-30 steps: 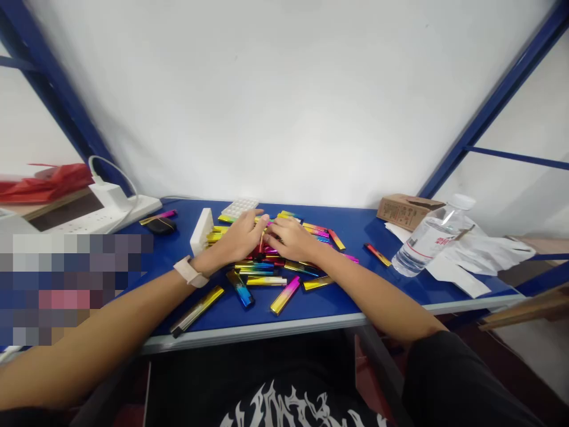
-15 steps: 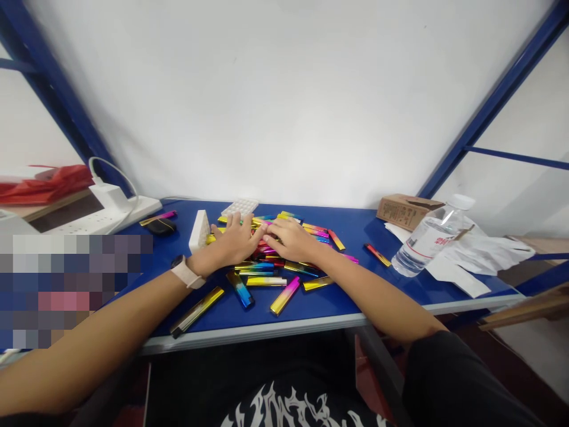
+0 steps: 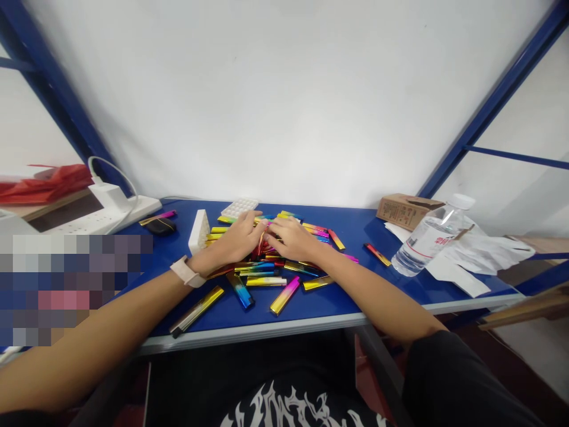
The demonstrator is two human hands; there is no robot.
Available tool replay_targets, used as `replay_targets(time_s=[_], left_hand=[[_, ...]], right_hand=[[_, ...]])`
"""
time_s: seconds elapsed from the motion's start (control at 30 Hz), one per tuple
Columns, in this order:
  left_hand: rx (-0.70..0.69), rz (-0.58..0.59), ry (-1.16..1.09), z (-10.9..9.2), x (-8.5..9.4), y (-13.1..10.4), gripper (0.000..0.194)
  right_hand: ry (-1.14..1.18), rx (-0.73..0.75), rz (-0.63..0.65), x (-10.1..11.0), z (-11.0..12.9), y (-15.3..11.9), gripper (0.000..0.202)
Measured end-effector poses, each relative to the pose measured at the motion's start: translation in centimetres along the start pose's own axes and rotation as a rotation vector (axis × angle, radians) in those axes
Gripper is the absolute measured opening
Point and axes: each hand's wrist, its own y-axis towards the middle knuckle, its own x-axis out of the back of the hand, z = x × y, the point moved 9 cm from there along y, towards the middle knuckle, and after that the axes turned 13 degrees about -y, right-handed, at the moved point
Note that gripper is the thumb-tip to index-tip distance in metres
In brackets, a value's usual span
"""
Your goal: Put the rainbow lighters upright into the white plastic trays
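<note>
A heap of shiny lighters (image 3: 262, 268) in yellow, blue, pink and red lies on the blue desk. Over its middle, my left hand (image 3: 242, 237) has its fingers drawn together. A red lighter (image 3: 261, 246) shows at its thumb, and the hand seems closed on it, partly hidden. My right hand (image 3: 288, 237) curls beside it, fingertips close to the left thumb; what it grips is hidden. To the left, a white tray with holes (image 3: 198, 232) stands on edge against several yellow lighters. Another white tray (image 3: 240, 207) lies flat behind.
A clear water bottle (image 3: 427, 240) leans at the right, by a brown cardboard box (image 3: 406, 210) and white crumpled plastic (image 3: 484, 249). One lighter (image 3: 377, 255) lies apart near the bottle. At the left are a black mouse-like object (image 3: 160, 226) and a white power strip (image 3: 84, 219).
My left hand's fingers, spread apart before, have drawn together, and the hand has turned and shifted slightly right. My right hand has hardly moved.
</note>
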Motion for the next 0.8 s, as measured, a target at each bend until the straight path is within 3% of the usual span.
replay_targets(time_s=[0.13, 0.33, 0.57, 0.7, 0.8], left_hand=[[0.069, 0.006, -0.121, -0.8, 0.2, -0.2, 0.073], [0.075, -0.064, -0.258, -1.7, 0.9, -0.6, 0.056], [0.08, -0.076, -0.368, -2.6, 0.9, -0.8, 0.054], [0.081, -0.076, -0.354, -2.5, 0.9, -0.8, 0.056], [0.0, -0.071, -0.218, -2.4, 0.9, -0.6, 0.063]], right_hand=[[-0.027, -0.012, -0.007, 0.3, -0.1, 0.1, 0.033], [-0.028, -0.044, -0.097, 1.1, -0.6, 0.0, 0.034], [-0.033, -0.077, -0.127, 1.1, -1.0, 0.1, 0.028], [-0.032, -0.07, -0.114, 1.1, -0.9, 0.1, 0.03], [-0.027, -0.072, -0.101, 1.1, -0.8, 0.1, 0.032]])
